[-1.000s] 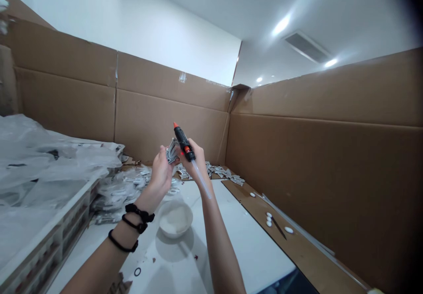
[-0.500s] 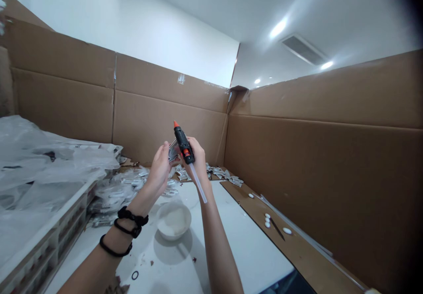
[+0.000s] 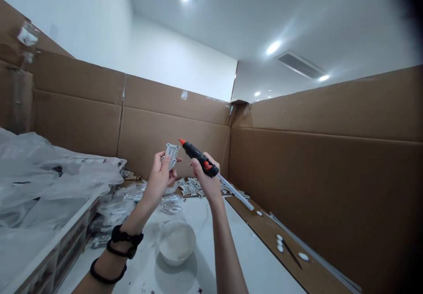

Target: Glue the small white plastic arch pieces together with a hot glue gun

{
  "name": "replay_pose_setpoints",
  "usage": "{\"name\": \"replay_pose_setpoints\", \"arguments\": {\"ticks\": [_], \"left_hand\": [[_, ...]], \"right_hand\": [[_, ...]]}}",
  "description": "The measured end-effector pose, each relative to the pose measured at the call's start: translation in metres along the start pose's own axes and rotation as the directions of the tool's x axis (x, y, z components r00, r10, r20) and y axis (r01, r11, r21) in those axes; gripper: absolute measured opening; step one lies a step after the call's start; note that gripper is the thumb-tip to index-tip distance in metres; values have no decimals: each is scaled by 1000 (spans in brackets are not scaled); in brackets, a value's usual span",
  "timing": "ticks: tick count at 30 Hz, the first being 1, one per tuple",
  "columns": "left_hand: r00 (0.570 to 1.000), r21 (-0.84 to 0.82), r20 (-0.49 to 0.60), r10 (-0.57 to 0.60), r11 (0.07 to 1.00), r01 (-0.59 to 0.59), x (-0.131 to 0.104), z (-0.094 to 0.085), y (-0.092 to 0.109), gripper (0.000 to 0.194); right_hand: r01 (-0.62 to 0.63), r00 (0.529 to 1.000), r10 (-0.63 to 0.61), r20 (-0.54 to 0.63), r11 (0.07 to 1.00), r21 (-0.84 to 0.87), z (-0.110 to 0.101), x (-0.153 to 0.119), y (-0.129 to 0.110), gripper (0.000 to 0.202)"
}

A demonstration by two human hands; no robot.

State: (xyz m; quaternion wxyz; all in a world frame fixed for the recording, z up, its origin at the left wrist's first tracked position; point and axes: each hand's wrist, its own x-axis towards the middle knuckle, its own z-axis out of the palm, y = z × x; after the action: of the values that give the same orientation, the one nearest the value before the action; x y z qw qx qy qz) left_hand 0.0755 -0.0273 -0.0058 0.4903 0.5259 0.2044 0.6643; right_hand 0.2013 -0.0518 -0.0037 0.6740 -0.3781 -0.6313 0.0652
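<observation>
Well to the left of the white bowl [image 3: 172, 259], a pale crate [image 3: 61, 233] is seen, its top covered by crumpled plastic sheeting [image 3: 76, 175]. Nearer the bowl, on its left and partly beyond it, plastic-wrapped pieces [image 3: 114, 210] are heaped. Black bands [image 3: 124, 239] are worn on the left wrist, left of the bowl. Above and beyond the bowl's left side, a small grey-white piece [image 3: 172, 154] is held up, gripped between the thumb and fingers of the left hand [image 3: 158, 175]. On the far side of the bowl, loose pieces [image 3: 191, 188] are piled. Above and beyond the bowl's right side, a black glue gun [image 3: 197, 156] is gripped by the closed right hand [image 3: 210, 184]; its orange tip is pointed toward the piece, just beside it, a gap being seen between them. Whether the trigger is pressed cannot be told. A translucent glue stick [image 3: 236, 192] is seen protruding from the gun's rear. Well right of the bowl, a dark slender tool [image 3: 292, 254] and white ovals [image 3: 303, 256] are laid on brown board [image 3: 261, 230].
</observation>
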Motion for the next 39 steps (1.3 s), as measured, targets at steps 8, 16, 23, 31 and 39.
{"name": "replay_pose_setpoints", "arguments": {"ticks": [8,16,23,31,39], "left_hand": [[998,40,-47,47,998,-46,-1,1,2,18],[994,22,-82,75,997,-74,0,2,-1,14],[994,68,-68,91,994,-86,-1,2,-1,13],[993,23,-72,90,996,-89,-1,1,-2,19],[990,51,-37,137,990,-135,6,-6,-3,23]], "right_hand": [[-37,997,38,69,999,-12,-2,2,13,38],[-21,999,25,45,996,-92,-2,2,11,39],[-7,999,12,50,994,-108,-4,1,12,42],[-19,999,22,25,994,-110,-7,0,11,43],[-8,997,5,-76,999,-42,-1,2,7,39]]}}
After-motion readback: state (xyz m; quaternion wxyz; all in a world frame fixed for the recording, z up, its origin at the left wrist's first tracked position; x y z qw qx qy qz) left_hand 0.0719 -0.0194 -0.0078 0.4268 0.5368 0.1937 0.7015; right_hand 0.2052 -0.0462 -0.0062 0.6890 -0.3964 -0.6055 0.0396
